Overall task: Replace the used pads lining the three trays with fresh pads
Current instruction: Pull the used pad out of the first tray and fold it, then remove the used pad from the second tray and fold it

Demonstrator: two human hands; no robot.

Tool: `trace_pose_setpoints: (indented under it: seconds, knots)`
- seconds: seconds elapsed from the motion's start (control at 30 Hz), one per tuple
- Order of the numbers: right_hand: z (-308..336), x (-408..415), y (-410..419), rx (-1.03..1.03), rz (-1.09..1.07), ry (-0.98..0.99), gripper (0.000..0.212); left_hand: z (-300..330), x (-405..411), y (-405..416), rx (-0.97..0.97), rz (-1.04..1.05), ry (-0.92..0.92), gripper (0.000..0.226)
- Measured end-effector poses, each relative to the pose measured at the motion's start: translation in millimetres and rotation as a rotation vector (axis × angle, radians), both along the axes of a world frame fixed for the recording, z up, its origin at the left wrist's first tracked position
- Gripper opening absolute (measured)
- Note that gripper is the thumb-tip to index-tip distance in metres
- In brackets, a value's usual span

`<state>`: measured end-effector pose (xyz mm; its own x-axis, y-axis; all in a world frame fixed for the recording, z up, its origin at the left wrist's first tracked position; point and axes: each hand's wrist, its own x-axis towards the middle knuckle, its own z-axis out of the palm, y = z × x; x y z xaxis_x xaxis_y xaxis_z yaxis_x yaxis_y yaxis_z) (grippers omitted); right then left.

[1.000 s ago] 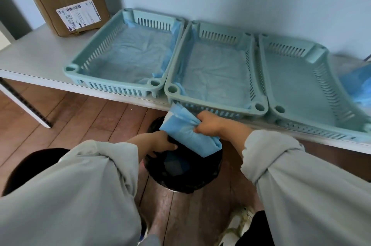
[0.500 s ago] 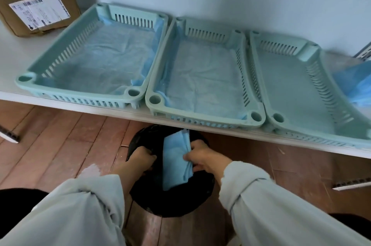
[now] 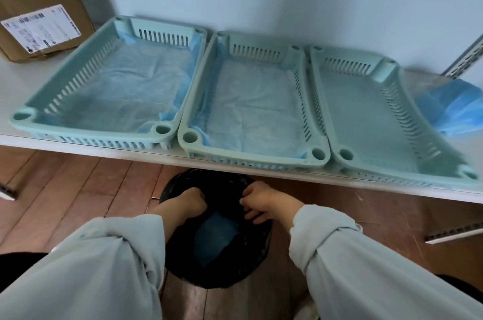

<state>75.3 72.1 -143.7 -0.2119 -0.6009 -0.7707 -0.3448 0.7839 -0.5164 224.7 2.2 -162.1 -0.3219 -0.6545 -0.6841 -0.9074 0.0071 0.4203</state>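
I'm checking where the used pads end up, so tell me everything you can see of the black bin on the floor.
The black bin is round, lined with a crinkled black plastic bag, and stands upright on the wooden floor, its far rim tucked under the edge of the white shelf. A folded blue pad lies inside it. The left hand reaches into its left side, and the right hand is at the bag's right rim, fingers curled; whether either grips the bag is unclear.

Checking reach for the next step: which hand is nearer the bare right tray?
Right. The right hand is at the bin rim, below the shelf and left of the bare right tray. The left hand sits farther left, at the opposite rim.
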Motion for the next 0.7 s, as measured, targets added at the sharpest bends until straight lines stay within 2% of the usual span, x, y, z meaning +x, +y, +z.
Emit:
trace_pose_setpoints:
  seconds: [0.1, 0.23, 0.3, 0.4, 0.53, 0.63, 0.7]
  knots:
    - [27, 1, 7, -0.030, 0.068, -0.008, 0.036, 28, -8, 5, 0.022, -0.119, -0.065, 0.035]
    - [67, 2, 19, 0.040, 0.269, -0.113, 0.030, 81, -26, 16, 0.286, -0.356, -0.104, 0.031]
    - [90, -2, 19, 0.062, 0.337, -0.137, 0.020, 112, -41, 13, 0.304, -0.427, -0.064, 0.029]
    - [124, -18, 10, -0.030, 0.313, -0.066, 0.015, 153, -66, 3, 0.237, -0.440, 0.004, 0.025]
    - [164, -53, 1, -0.198, 0.172, -0.027, 0.023, 192, -95, -11, 0.141, -0.379, 0.162, 0.022]
    - [171, -79, -6, -0.370, -0.037, 0.023, 0.021, 199, -110, -27, -0.016, -0.250, 0.302, 0.021]
    - [164, -93, -13, -0.416, -0.088, 0.143, 0.020, 192, -114, -40, -0.135, -0.212, 0.311, 0.023]
